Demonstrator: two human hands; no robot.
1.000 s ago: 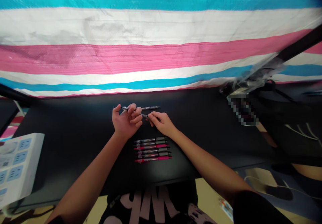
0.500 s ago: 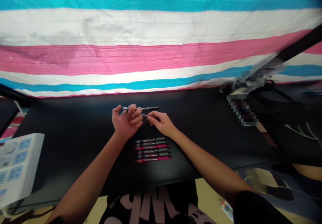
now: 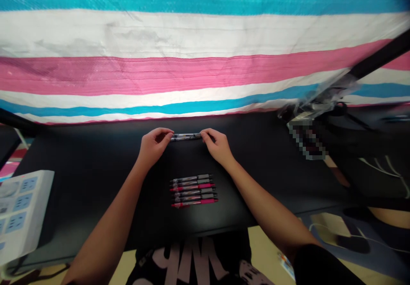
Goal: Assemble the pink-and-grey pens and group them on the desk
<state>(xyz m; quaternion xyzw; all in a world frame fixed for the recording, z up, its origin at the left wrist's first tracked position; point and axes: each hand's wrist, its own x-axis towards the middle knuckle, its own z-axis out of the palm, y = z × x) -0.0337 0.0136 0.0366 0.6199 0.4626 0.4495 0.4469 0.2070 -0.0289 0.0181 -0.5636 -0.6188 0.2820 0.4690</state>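
Toward the back of the black table, two clear-barrelled pens with dark ends (image 3: 186, 137) lie side by side, nearly parallel to the back edge. My left hand (image 3: 154, 145) pinches their left ends between thumb and fingers. At their right ends, the thumb and fingers of my right hand (image 3: 218, 145) are closed in the same way. Both hands cover the pen tips. Closer to my body lies a stacked row of several pens (image 3: 192, 187), some with grey grips and some pinkish red, all pointing the same way.
A white power strip box (image 3: 27, 210) with blue socket panels stands at the left. Clear plastic wrapping (image 3: 323, 95) and a blurred-out item (image 3: 307, 140) sit at the right. Behind the black table (image 3: 96, 161) hangs a striped tarp (image 3: 192, 76).
My left hand has turned from palm up to a pinch at the pens' left ends. My right hand has shifted right and slightly back. The second pen now lies alongside the back one.
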